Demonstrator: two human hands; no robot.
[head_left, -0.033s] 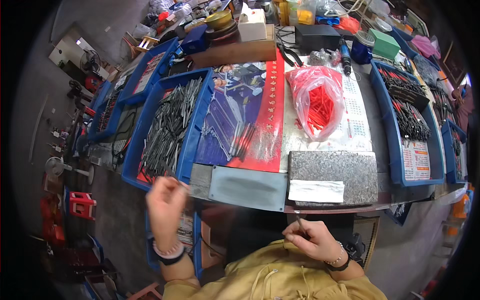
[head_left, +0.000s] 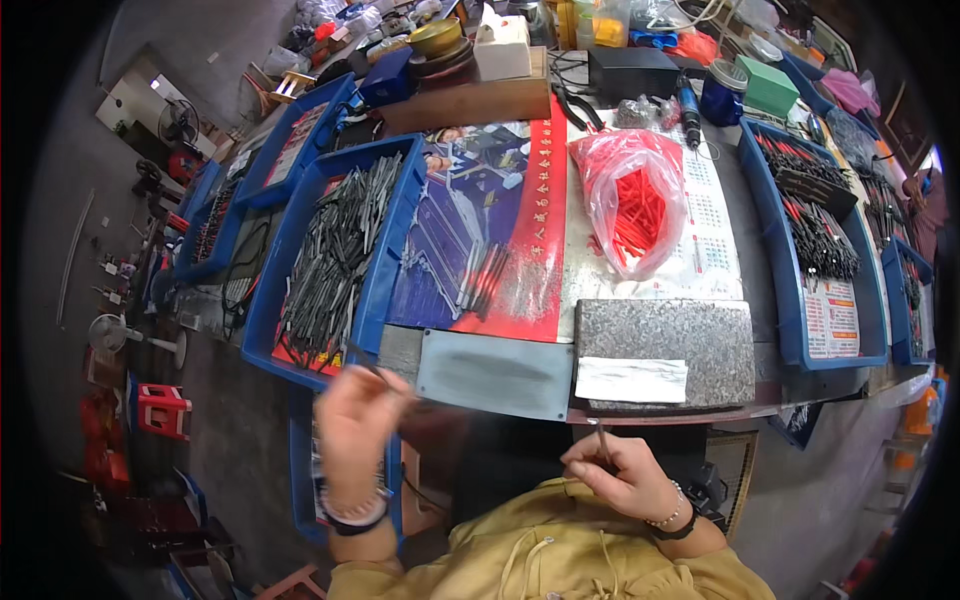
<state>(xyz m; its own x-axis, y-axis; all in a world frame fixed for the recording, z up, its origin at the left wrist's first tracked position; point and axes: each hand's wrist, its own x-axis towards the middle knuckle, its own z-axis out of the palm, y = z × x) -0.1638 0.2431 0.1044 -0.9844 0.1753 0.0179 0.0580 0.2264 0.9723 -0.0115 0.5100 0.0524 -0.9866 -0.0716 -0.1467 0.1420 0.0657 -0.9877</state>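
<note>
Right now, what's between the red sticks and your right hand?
In the head view, a grey slab lies between them, with a white sheet on it.

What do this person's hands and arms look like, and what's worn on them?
Mustard-yellow sleeves leave the forearms partly bare. The gloveless right hand has a pale beaded bracelet and a black band at its wrist; the left hand, also gloveless, has blurred bands.

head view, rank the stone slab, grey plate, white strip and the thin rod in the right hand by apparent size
1. Stone slab
2. Grey plate
3. White strip, lying on the slab
4. Thin rod in the right hand, partly hidden
</note>
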